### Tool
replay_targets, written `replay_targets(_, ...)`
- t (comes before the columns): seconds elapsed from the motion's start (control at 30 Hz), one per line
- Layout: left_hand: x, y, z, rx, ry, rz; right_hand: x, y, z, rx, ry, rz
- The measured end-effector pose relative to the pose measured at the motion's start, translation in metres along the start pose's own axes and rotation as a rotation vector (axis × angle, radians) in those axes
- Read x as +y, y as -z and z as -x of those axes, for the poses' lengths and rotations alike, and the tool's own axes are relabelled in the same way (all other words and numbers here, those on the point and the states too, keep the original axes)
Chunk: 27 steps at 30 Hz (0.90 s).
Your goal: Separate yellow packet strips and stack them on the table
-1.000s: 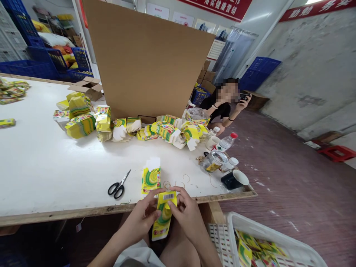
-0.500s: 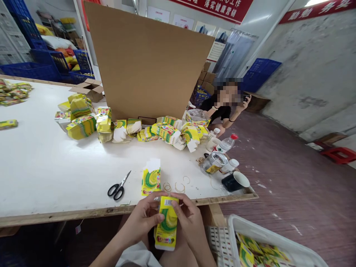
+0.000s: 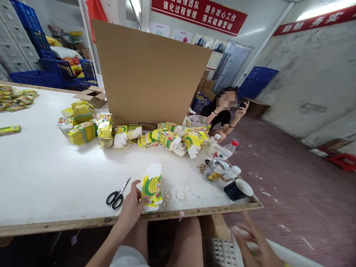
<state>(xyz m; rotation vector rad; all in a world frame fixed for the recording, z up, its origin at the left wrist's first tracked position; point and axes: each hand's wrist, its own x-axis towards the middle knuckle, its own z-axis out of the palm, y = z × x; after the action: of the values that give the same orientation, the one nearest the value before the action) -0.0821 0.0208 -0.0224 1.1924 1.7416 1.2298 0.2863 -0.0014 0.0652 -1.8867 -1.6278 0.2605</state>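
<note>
My left hand (image 3: 135, 202) is at the front edge of the table, thumb over the face of a flat yellow-green carton (image 3: 151, 187) and fingers along its left side. The carton's white flaps point away from me, and more carton edges show under it. My right hand (image 3: 254, 241), blurred, is low on the right over the white plastic basket (image 3: 292, 256), fingers apart. The basket's contents are mostly hidden by that hand. Black-handled scissors (image 3: 118, 194) lie left of my left hand. Several rubber bands (image 3: 180, 195) lie right of the carton.
Bundles of flat cartons (image 3: 167, 138) line the foot of a large cardboard box (image 3: 150, 78). At the right edge stand a dark mug (image 3: 236, 190), a clear jar (image 3: 214, 170) and a bottle (image 3: 228, 150). A person (image 3: 222, 111) sits beyond the table corner.
The carton that both hands held over my lap is no longer seen there. My right hand has swung right and down to the basket; my left hand has moved to the carton on the table.
</note>
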Motion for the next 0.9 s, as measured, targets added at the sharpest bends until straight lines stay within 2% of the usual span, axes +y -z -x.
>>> replay_targets(0.03,-0.002,0.001,-0.001,-0.012,0.003,0.047,-0.02,-0.007,-0.003,-0.02,0.032,-0.07)
replay_targets(0.07,-0.002,0.002,0.0,-0.019,0.002,0.094,-0.041,-0.013,-0.009,0.016,0.06,-0.12)
replay_targets(0.13,0.002,0.004,0.002,-0.025,0.002,0.153,-0.079,-0.024,-0.022,0.054,0.039,-0.216)
replay_targets(0.17,0.007,0.005,0.004,-0.03,0.003,0.175,-0.094,-0.03,-0.028,0.033,0.033,-0.262)
replay_targets(0.23,0.02,0.006,0.012,-0.064,0.008,0.27,-0.115,-0.044,-0.032,-0.091,0.027,-0.365)
replay_targets(0.33,0.043,0.001,0.028,-0.153,0.026,0.512,-0.133,-0.074,-0.016,-0.324,-0.005,-0.571)
replay_targets(0.43,0.06,-0.005,0.042,-0.241,0.031,0.643,-0.14,-0.101,0.009,-0.449,-0.136,-0.876)
replay_targets(0.57,0.067,-0.006,0.045,-0.382,0.076,0.774,-0.132,-0.111,0.026,-0.515,-0.264,-1.139)
replay_targets(0.7,0.067,-0.006,0.044,-0.562,0.151,0.954,-0.119,-0.114,0.036,-0.643,-0.269,-1.209)
replay_targets(0.77,0.066,-0.009,0.046,-0.614,0.175,1.006,-0.118,-0.117,0.041,-0.644,-0.281,-1.232)
replay_targets(0.83,0.064,-0.012,0.049,-0.615,0.202,1.032,-0.118,-0.12,0.045,-0.589,-0.293,-1.198)
replay_targets(0.9,0.06,-0.015,0.05,-0.543,0.234,1.022,-0.12,-0.12,0.047,-0.54,-0.293,-1.129)
